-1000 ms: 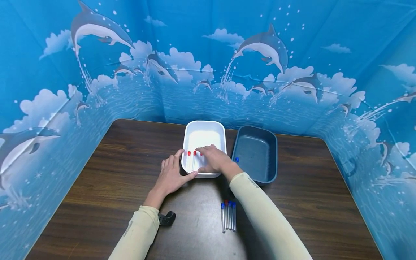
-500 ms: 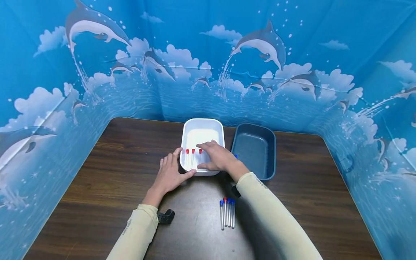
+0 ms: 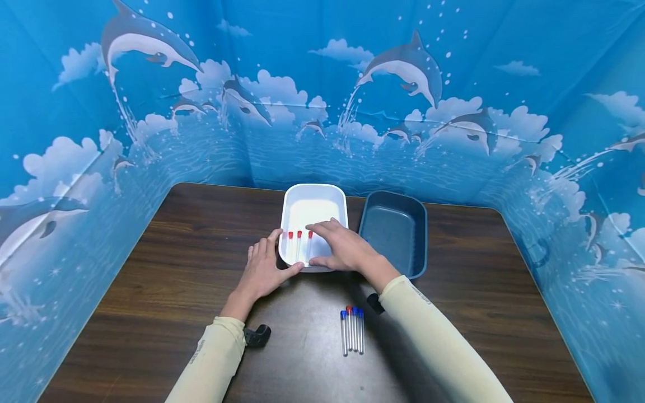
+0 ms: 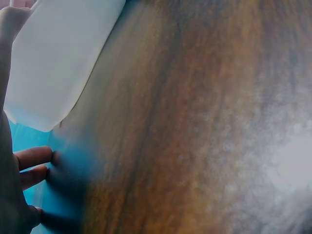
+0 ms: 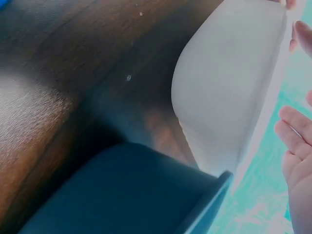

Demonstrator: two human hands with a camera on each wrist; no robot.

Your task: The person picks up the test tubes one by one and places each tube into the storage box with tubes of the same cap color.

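While my left hand (image 3: 263,271) lies flat on the wooden table (image 3: 166,291), its thumb presses the near left corner of the white tray (image 3: 314,201) and its fingers are straight beside the tray's left wall. My right hand (image 3: 340,246) rests over the near right part of this tray, fingers stretched and relaxed, holding nothing that I can see; the index finger points toward three red-capped tubes (image 3: 299,245), which lie side by side inside the tray near its front wall. Whether the fingertips really touch the nearest tube, I cannot tell from the head view.

Just to the right of the white tray stands a dark blue tray (image 3: 395,229); the two are very near each other. On the table in front of me, between my forearms, lies a small row of tubes with blue and red caps (image 3: 353,330), close together.

Only the head view shows the tubes. From the left wrist view I see only the white tray's outer wall from below and the wood grain, with my fingers (image 4: 31,158) at the edge. The right wrist view gives the outer corners of both trays, almost touching, and my fingers (image 5: 295,134) above the white rim.
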